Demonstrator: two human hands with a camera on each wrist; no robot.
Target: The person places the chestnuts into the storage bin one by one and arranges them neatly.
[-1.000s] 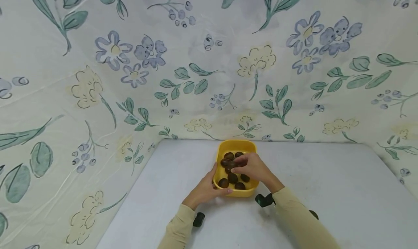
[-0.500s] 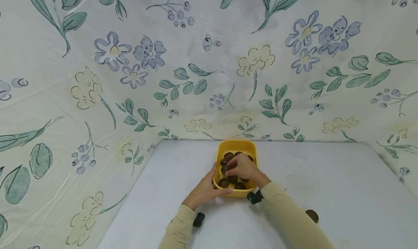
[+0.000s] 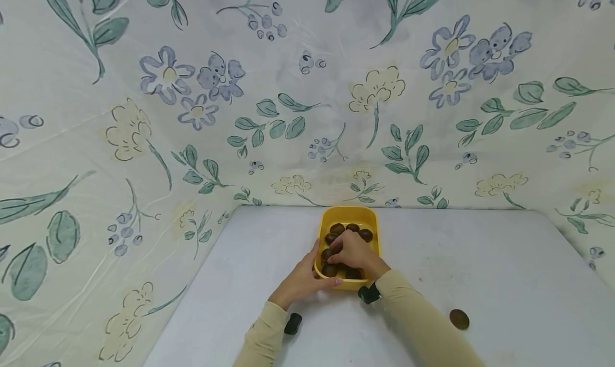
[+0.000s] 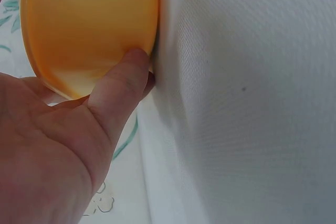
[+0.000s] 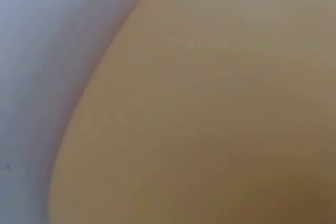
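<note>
A yellow rectangular container (image 3: pixel 349 213) stands on the white table, with several dark brown, rounded chestnuts (image 3: pixel 365 235) in it. My left hand (image 3: pixel 302 279) grips its near left corner, thumb along the front wall and fingers at the left side. In the left wrist view the thumb (image 4: pixel 123 85) presses on the yellow wall. My right hand (image 3: pixel 356 251) reaches into the container, fingers curled down, thumb and fingertips at a chestnut (image 3: pixel 328 254) near the left wall. The hand covers the middle of the container. A blurred yellow wall fills most of the right wrist view.
One brown chestnut (image 3: pixel 459 319) lies alone on the white table (image 3: pixel 480 265), right of the right forearm. Black wrist-worn devices show at the left wrist (image 3: pixel 293 323) and right wrist (image 3: pixel 369 293). A floral cloth (image 3: pixel 307 116) hangs behind and beside the table.
My right hand has moved left and nearer inside the container, uncovering a chestnut at its right side. The forearm has uncovered the lone chestnut on the table. The left hand stays put.
</note>
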